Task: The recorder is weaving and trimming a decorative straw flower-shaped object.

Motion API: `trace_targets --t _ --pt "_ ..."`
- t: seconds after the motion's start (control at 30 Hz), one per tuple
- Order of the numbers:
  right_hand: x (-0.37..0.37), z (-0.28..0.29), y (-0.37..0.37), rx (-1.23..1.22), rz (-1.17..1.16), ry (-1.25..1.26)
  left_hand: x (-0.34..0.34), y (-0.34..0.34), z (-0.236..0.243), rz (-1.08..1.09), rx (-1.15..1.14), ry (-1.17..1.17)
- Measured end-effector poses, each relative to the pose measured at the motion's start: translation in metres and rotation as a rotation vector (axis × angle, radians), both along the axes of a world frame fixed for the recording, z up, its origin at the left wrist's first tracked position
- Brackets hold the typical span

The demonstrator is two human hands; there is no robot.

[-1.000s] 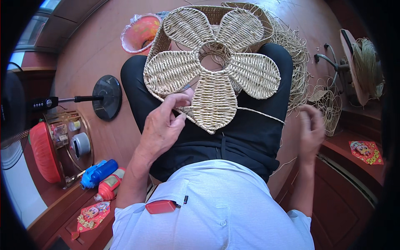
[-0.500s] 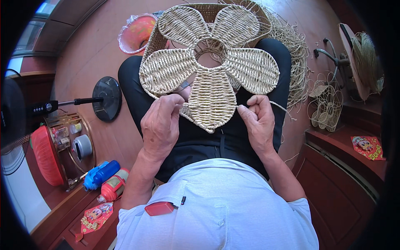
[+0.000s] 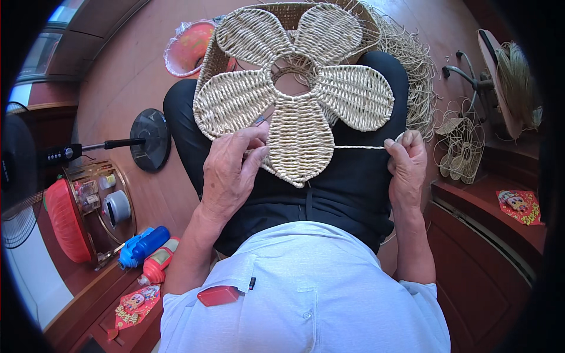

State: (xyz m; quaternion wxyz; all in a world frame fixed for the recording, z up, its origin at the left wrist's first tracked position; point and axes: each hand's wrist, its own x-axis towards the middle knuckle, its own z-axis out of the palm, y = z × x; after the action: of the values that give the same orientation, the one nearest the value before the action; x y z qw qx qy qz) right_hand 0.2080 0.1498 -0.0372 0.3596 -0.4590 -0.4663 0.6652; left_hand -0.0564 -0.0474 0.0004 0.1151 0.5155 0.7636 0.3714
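1. Drawing outward, the right hand (image 3: 408, 167) has moved from beside the lowest petal (image 3: 300, 144) to the right edge of the lap, which is in dark trousers (image 3: 347, 182).
2. Between this petal and the hand, the straw cord (image 3: 360, 147) now runs straight; half a second ago the hand was close against the petal's right edge. I judge that this stretch is now tight, so the cord sits firmly at the weave.
3. The right thumb and forefinger are pressed together, pinching the cord.
4. The left hand (image 3: 228, 170) stays at the left edge of the same petal, its thumb and forefinger bent toward it. What these fingers pinch, if anything, I cannot tell.
5. The five-petal woven straw flower (image 3: 297, 103) lies with its lowest petal above the lap, between the thighs; its upper petals overlap the near part of the woven basket (image 3: 215, 62).
6. About writing: the red printed card (image 3: 518, 207) on the ledge at right and the red cut-out card (image 3: 137, 303) at lower left carry cartoon figures with golden marks, too small for reading.
7. The fan control box (image 3: 57, 154) has small pale marks, also not legible. On the blue bottle (image 3: 152, 242) I can read no brand.
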Motion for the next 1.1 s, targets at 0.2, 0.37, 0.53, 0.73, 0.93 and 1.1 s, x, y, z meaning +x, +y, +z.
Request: trace_targets --t 0.2,0.37,0.53,0.73,0.93,1.1 --pt "0.004 0.002 0.004 -0.089 -0.003 0.081 0.009 0.006 -0.003 0.081 -0.134 -0.039" --pt "0.006 -0.001 0.004 -0.095 -0.026 0.110 0.008 0.006 -0.002 0.084 -0.166 -0.020" --pt "0.011 0.025 -0.003 0.404 0.206 -0.483 0.005 0.010 -0.001 0.137 -0.091 -0.138" --pt "0.001 0.060 -0.025 0.887 0.363 -0.652 -0.007 -0.002 0.005 0.223 -0.029 -0.212" --pt "-0.042 0.031 -0.044 0.591 0.571 -0.576 -0.027 -0.029 0.003 0.358 -0.001 -0.191" --pt "-0.053 0.020 -0.040 0.628 0.640 -0.584 -0.043 -0.055 -0.004 0.492 -0.042 -0.287"
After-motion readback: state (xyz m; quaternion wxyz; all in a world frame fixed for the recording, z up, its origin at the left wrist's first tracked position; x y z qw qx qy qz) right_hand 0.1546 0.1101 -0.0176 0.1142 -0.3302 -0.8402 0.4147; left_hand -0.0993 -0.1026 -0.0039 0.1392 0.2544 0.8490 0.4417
